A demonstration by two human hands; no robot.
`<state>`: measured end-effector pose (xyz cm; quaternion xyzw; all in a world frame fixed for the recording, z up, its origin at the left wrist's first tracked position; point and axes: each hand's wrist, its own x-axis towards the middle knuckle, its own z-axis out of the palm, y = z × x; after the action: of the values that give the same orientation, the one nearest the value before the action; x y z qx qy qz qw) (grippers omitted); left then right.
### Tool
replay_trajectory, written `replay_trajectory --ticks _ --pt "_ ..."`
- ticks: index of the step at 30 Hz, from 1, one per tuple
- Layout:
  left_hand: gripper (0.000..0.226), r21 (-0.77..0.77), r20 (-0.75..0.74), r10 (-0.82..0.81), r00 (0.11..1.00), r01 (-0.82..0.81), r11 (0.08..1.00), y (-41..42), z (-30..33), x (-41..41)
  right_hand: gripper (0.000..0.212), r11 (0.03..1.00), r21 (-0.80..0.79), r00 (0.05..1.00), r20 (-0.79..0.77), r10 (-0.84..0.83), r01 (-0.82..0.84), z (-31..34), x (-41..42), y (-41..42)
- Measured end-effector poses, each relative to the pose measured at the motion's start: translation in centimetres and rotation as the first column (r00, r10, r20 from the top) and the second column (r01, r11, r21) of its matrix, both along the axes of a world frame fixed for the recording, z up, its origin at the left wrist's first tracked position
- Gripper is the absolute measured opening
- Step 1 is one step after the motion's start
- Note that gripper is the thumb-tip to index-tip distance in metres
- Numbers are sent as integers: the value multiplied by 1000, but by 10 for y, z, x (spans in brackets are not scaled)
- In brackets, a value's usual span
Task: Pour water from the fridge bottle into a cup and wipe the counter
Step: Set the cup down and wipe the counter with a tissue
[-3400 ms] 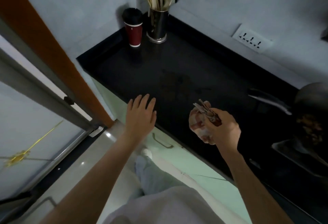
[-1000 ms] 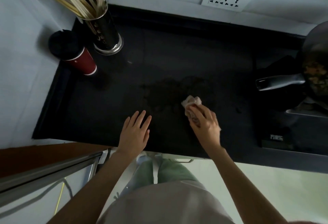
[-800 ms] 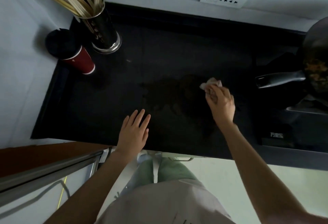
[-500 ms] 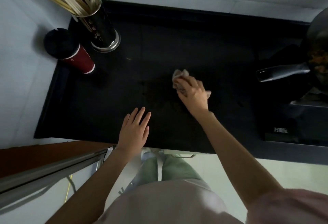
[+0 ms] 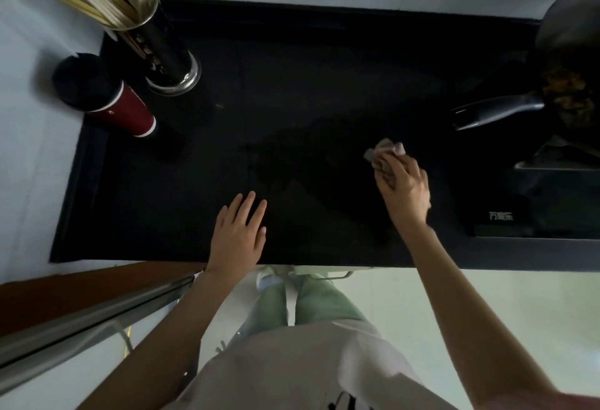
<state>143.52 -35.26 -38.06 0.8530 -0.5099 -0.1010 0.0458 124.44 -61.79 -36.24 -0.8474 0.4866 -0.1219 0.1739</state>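
On the black counter (image 5: 324,52): right hand (image 5: 404,188) at three o'clock, clutching a crumpled cloth (image 5: 383,153) against the surface; left hand (image 5: 238,234) at six o'clock, flat, fingers straight; red cup (image 5: 130,107) at ten o'clock.

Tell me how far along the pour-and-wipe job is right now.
Done, apparently: pouring. No bottle is in view, and a red cup with a black lid stands at the counter's back left. In hand: wiping. The right hand presses a crumpled cloth onto the counter, while the left hand rests flat near the front edge. Left: a faint smear between the hands still shows.
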Motion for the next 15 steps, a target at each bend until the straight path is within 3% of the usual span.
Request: replay_trajectory --ticks 5,9,12,15 --pt "55 22 -6 -20 1000 20 1000 1 0 2 48 979 -32 979 18 204 -203 0 56 27" --pt "55 42 -7 -45 999 46 998 2 0 3 50 938 -83 937 70 341 -335 -5 48 79" --pt "55 56 -6 -52 999 53 997 3 1 3 51 931 -110 929 98 357 -347 -7 9 116" --pt "55 48 -16 -53 998 54 997 4 2 4 50 970 -60 970 53 239 -235 -12 -41 124"
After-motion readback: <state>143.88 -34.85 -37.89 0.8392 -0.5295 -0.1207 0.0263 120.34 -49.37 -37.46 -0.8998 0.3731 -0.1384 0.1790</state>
